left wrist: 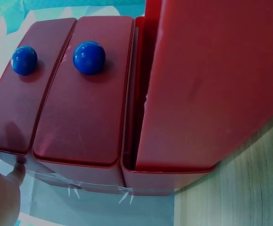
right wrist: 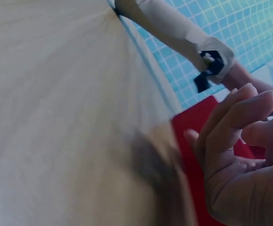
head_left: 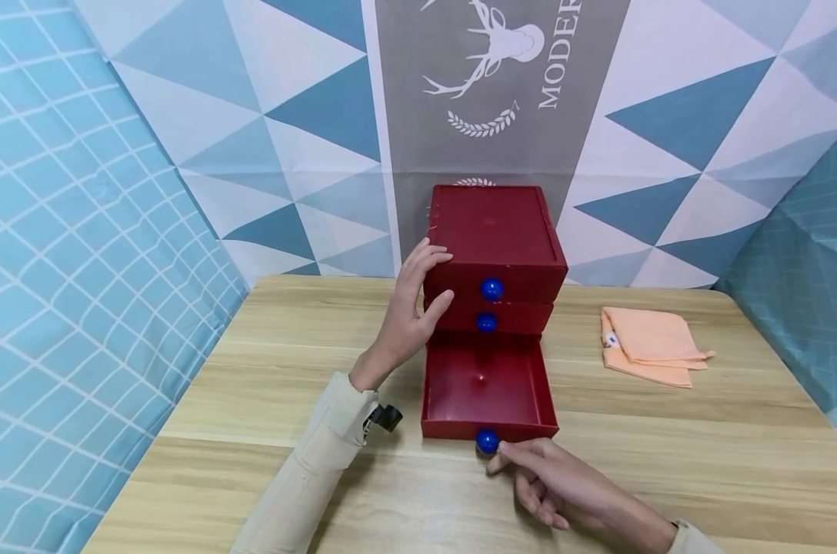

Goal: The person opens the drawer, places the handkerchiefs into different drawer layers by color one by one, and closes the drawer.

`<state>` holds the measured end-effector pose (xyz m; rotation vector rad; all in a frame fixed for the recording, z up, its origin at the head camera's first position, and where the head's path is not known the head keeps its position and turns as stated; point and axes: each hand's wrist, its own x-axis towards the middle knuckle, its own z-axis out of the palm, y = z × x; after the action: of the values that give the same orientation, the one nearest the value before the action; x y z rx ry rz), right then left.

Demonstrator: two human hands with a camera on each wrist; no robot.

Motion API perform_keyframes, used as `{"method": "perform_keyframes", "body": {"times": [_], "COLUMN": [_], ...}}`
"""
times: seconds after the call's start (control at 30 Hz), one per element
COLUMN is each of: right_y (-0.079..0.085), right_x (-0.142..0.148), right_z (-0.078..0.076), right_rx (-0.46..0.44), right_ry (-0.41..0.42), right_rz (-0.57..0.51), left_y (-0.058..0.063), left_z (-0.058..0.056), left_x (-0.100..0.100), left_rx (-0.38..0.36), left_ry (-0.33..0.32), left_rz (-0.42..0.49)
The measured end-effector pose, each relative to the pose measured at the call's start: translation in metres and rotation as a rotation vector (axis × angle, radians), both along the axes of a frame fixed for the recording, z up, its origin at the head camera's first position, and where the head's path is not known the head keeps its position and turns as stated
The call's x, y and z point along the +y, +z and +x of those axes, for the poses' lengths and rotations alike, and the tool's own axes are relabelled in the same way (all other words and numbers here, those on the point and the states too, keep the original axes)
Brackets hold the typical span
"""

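A dark red cabinet with three blue-knobbed drawers stands on the table. Its bottom drawer is pulled out toward me, with its bare red floor showing. My left hand rests against the cabinet's left side near the top, fingers extended; in the left wrist view its fingertips touch the side of the top drawer. Right by the bottom drawer's blue knob is my right hand, thumb tip and index fingertip at the knob's lower right, other fingers loosely bent. The right wrist view hides the knob.
A folded peach cloth lies on the wooden table to the right of the cabinet. Patterned fabric hangs right behind the cabinet, and blue gridded fabric borders the left side. A black wrist device sits at my left cuff.
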<state>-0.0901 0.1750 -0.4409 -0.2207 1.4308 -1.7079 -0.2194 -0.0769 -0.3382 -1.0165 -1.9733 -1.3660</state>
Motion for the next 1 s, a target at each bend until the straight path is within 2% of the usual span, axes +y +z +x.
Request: {"method": "perform_keyframes", "body": {"times": [0.17, 0.4, 0.5, 0.73, 0.93, 1.0], "right_y": [0.024, 0.065, 0.08, 0.106, 0.122, 0.123], "right_x": [0.015, 0.045, 0.059, 0.088, 0.109, 0.115], "right_z": [0.0, -0.008, -0.016, -0.038, -0.058, -0.065], "right_rx": [0.137, 0.322, 0.407, 0.619, 0.743, 0.792], "right_ry": [0.005, -0.116, -0.168, -0.271, -0.468, -0.536], "right_rz": [0.035, 0.21, 0.239, 0.106, 0.052, 0.077], "left_y": [-0.001, 0.0, 0.0, 0.001, 0.0, 0.0], "left_z": [-0.001, -0.001, 0.0, 0.0, 0.0, -0.001], "left_x": [-0.001, 0.0, 0.0, -0.001, -0.001, -0.001], "left_rx": [0.004, 0.021, 0.02, -0.005, -0.012, -0.009], "left_ry": [0.002, -0.005, -0.006, -0.001, 0.002, 0.004], "left_rz": [0.002, 0.011, 0.01, -0.003, -0.009, -0.012]}}
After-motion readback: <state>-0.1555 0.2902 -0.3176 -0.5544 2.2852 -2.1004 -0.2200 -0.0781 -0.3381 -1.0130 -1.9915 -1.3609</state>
